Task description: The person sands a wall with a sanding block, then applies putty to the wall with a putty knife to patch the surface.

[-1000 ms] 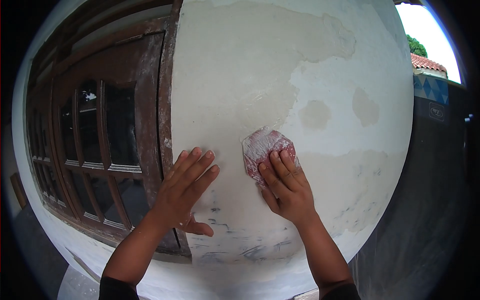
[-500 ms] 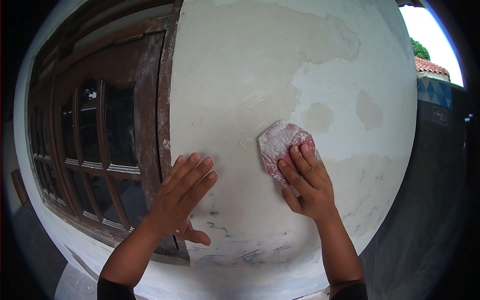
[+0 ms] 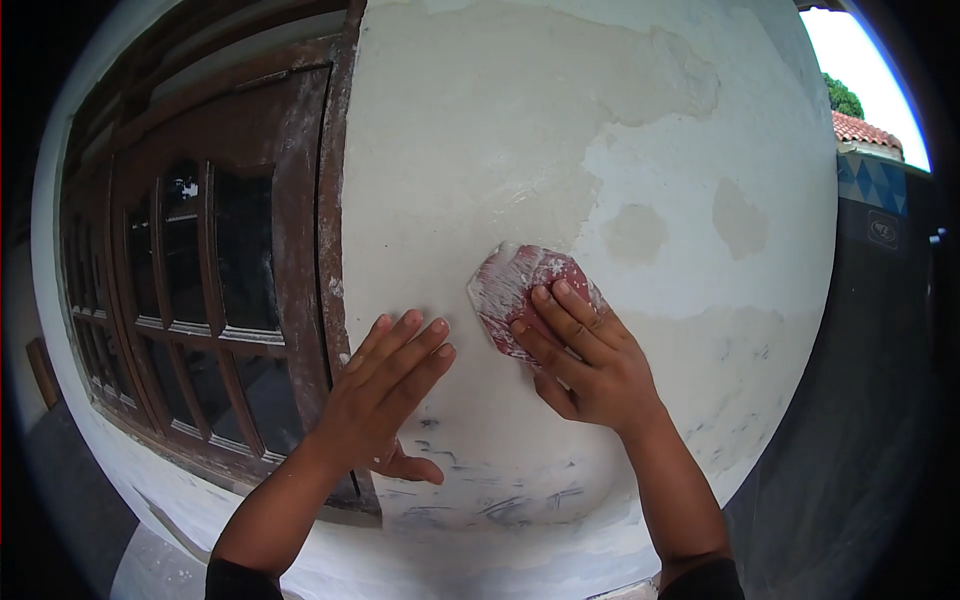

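The right hand (image 3: 585,365) presses a thin, limp sandpaper (image 3: 515,285) flat on the wall (image 3: 480,150), fingers spread across it; the left hand (image 3: 385,395) rests open, bracing.

The wall (image 3: 480,140) before me, plaster patchy, carries a reddish sanding sheet (image 3: 510,285) pressed flat near centre; grey scuffs (image 3: 500,505), perhaps pencil, at six o'clock.

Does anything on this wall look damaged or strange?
Yes. The wall has lost its white coat in large beige patches, with two bare spots at the right. Dark scuff marks lie below the left hand and the right hand on the sandpaper. The window frame is smeared white.
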`<state>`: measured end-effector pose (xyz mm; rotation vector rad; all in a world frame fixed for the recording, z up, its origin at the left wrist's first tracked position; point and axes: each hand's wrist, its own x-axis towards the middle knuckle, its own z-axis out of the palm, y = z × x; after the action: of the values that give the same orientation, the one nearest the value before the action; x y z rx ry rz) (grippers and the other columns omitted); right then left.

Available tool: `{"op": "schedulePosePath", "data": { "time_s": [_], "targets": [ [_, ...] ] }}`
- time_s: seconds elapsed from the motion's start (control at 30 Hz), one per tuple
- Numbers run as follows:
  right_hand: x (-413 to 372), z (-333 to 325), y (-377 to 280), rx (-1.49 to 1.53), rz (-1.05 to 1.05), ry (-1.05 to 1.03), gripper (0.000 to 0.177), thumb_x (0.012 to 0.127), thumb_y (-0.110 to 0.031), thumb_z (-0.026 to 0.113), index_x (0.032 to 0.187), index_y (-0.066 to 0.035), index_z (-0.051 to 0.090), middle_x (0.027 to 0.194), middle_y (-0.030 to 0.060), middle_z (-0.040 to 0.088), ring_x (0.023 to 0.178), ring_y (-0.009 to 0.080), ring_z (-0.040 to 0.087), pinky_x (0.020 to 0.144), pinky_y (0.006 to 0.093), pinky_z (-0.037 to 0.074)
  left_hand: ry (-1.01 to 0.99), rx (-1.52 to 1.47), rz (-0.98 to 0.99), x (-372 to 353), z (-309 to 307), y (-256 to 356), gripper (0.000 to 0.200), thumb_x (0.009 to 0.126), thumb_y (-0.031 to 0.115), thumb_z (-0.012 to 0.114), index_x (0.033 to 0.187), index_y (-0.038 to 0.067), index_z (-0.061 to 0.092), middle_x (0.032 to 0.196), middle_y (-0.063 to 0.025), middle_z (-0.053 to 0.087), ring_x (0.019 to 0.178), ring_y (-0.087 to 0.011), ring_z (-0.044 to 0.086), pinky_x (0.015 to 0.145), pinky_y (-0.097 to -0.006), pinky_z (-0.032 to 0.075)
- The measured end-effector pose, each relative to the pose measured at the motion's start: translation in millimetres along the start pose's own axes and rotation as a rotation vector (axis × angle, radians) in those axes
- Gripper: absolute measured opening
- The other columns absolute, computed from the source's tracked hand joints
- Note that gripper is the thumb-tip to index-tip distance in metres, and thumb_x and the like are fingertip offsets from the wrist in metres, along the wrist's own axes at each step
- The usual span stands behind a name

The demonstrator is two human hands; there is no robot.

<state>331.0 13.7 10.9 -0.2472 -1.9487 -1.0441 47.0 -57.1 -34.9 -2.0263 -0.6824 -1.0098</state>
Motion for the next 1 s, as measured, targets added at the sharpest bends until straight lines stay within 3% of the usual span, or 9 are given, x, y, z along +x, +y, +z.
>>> {"op": "schedulePosePath", "data": {
  "time_s": [0.17, 0.4, 0.47, 0.57, 0.8, 1.0],
  "targets": [
    [-37, -14, 11, 0.026, 0.069, -0.031, 0.043, 0.079, -0.015, 0.072, 0.122, -0.016, 0.070, 0.140, 0.0088, 0.058, 0.135, 0.0265, 0.051, 0.103, 0.0446, 0.048, 0.009, 0.006, -0.009, -12, -7, 1, 0.109, 0.077, 0.087, 0.048, 0.146, 0.004, 0.044, 0.151, -0.0168, 0.044, 0.144, -0.0374, 0.036, 0.117, -0.0549, 0.026],
    [-3, -2, 4, 0.009, -0.021, -0.011, 0.044, 0.075, -0.013, 0.069, 0.119, -0.017, 0.072, 0.136, 0.0095, 0.062, 0.132, 0.0270, 0.053, 0.103, 0.0434, 0.048, -0.017, -0.005, 0.009, 1, -4, 5, 0.109, 0.077, 0.088, 0.047, 0.146, 0.004, 0.044, 0.151, -0.0164, 0.044, 0.144, -0.0374, 0.036, 0.118, -0.0546, 0.025],
    [-24, 0, 9, -0.011, 0.027, -0.031, 0.048, 0.071, -0.013, 0.072, 0.118, -0.017, 0.074, 0.140, 0.0139, 0.059, 0.134, 0.0312, 0.052, 0.104, 0.0454, 0.046, -0.025, -0.010, 0.014, -5, -7, 10, 0.109, 0.077, 0.088, 0.047, 0.146, 0.004, 0.044, 0.152, -0.0163, 0.044, 0.144, -0.0374, 0.036, 0.118, -0.0545, 0.025],
    [-45, -11, 1, -0.002, 0.093, 0.029, 0.046, 0.076, -0.014, 0.070, 0.121, -0.019, 0.072, 0.138, 0.0097, 0.061, 0.133, 0.0267, 0.053, 0.102, 0.0431, 0.048, -0.032, -0.024, 0.003, -14, -10, 13, 0.108, 0.077, 0.087, 0.049, 0.146, 0.004, 0.044, 0.152, -0.0160, 0.043, 0.144, -0.0374, 0.036, 0.118, -0.0543, 0.026],
    [-36, -1, -5, -0.046, 0.150, -0.029, 0.047, 0.075, -0.014, 0.069, 0.122, -0.020, 0.073, 0.139, 0.0123, 0.060, 0.133, 0.0283, 0.053, 0.104, 0.0449, 0.046, -0.032, -0.031, 0.013, -9, -8, 17, 0.109, 0.077, 0.088, 0.047, 0.146, 0.004, 0.044, 0.151, -0.0158, 0.045, 0.144, -0.0365, 0.036, 0.118, -0.0538, 0.025],
    [-30, -2, -9, -0.029, 0.149, 0.072, 0.048, 0.074, -0.015, 0.070, 0.122, -0.021, 0.072, 0.139, 0.0120, 0.059, 0.134, 0.0296, 0.052, 0.107, 0.0460, 0.044, -0.039, -0.056, 0.018, -8, -7, 18, 0.110, 0.075, 0.088, 0.049, 0.146, 0.003, 0.044, 0.151, -0.0155, 0.046, 0.144, -0.0361, 0.037, 0.118, -0.0543, 0.024]
  ]
}}
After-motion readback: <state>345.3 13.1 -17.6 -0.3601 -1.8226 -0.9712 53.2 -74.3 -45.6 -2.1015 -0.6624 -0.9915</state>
